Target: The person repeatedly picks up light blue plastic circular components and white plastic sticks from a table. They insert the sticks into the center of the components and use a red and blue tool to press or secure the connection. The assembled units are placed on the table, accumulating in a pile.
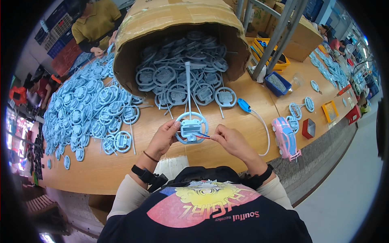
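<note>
My left hand (165, 136) grips the rim of a light blue toy steering wheel (187, 114) by its left side. From the wheel's top a long pale stem points away toward the carton. A rectangular recess in its hub faces up. At the lower right of the hub, my right hand (229, 139) pinches thin red and blue strands that look like wires (204, 136). Their near ends are hidden in my fingers. Just beyond my right hand lies a blue oval piece (244, 105) with a white cord (266, 129) curving toward me.
A tipped cardboard carton (182, 18) full of similar wheels stands ahead. A large heap of wheels (87, 109) covers the table's left. To the right are a pink toy car (285, 137), a blue bin (278, 84) and a red tray (308, 128). A co-worker (99, 24) is at far left.
</note>
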A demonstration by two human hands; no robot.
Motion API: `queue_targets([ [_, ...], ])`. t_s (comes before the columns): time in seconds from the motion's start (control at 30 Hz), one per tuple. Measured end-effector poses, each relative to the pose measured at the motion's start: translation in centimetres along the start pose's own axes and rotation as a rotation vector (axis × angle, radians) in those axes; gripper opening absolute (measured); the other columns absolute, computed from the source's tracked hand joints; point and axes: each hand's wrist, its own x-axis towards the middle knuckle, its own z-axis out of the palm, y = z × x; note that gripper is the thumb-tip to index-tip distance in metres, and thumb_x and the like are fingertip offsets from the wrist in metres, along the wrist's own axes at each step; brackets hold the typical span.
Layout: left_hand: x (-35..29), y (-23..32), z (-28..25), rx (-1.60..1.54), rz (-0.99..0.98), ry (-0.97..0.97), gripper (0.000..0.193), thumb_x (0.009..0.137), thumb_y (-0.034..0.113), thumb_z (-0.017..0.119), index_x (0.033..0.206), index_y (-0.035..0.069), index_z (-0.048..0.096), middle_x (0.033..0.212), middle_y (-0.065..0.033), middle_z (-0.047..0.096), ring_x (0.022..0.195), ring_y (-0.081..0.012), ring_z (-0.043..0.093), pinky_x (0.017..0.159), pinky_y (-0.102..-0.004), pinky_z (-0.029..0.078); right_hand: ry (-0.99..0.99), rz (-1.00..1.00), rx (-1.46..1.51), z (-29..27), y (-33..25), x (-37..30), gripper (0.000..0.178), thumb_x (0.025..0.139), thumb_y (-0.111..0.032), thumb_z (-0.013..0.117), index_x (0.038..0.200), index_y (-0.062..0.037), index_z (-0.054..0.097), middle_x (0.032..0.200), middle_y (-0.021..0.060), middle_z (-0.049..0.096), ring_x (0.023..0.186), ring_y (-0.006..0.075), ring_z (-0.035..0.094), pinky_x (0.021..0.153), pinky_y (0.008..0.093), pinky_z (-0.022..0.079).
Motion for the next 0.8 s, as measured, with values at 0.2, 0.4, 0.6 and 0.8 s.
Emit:
queue_targets([
  [0.2, -0.4, -0.1, 0.8, 0.065, 0.035, -0.003, 0.034, 0.089, 0.027, 0.053, 0.112, 0.003, 0.055, 0.092, -0.0023, 0.059, 0.081, -0.0111, 0.058, 0.072, -0.0287, 0.052, -0.010, 0.031, 0.007, 0.3, -0.6, 0.1, 0.028, 0.082, -0.030, 0.058, 0.079, -0.0028, 0.052, 0.066, 0.0161, 0.056, 0.063, 0.0335, 0.055, 0.056, 0.0404, 0.040],
  [0.4, -0.2, -0.6, 1.5, 0.046, 0.021, 0.005, 0.034, 0.088, 0.025, 0.055, 0.114, 0.002, 0.054, 0.093, -0.0022, 0.060, 0.080, -0.0096, 0.058, 0.071, -0.0264, 0.052, -0.061, 0.034, -0.048, 0.4, -0.9, 0.5, 0.030, 0.081, -0.032, 0.060, 0.080, -0.0023, 0.053, 0.066, 0.0161, 0.057, 0.063, 0.0333, 0.055, 0.057, 0.0400, 0.040],
  [0.6, 0.2, -0.9, 0.8, 0.012, -0.016, -0.021, 0.030, 0.088, 0.025, 0.055, 0.107, 0.001, 0.057, 0.088, -0.0014, 0.060, 0.076, -0.0087, 0.058, 0.068, -0.0245, 0.051, -0.071, 0.067, 0.074, 0.1, -1.3, 0.4, 0.030, 0.080, -0.032, 0.061, 0.077, -0.0026, 0.054, 0.066, 0.0146, 0.058, 0.062, 0.0314, 0.056, 0.056, 0.0384, 0.041],
  [0.8, -0.1, -2.0, 0.0, -0.132, -0.007, -0.039, 0.036, 0.090, 0.032, 0.051, 0.106, 0.001, 0.054, 0.095, -0.0045, 0.060, 0.085, -0.0124, 0.058, 0.078, -0.0287, 0.049, -0.035, -0.008, 0.105, 1.5, 0.0, 0.8, 0.029, 0.079, -0.031, 0.062, 0.075, -0.0038, 0.053, 0.066, 0.0134, 0.058, 0.062, 0.0306, 0.056, 0.056, 0.0378, 0.042],
])
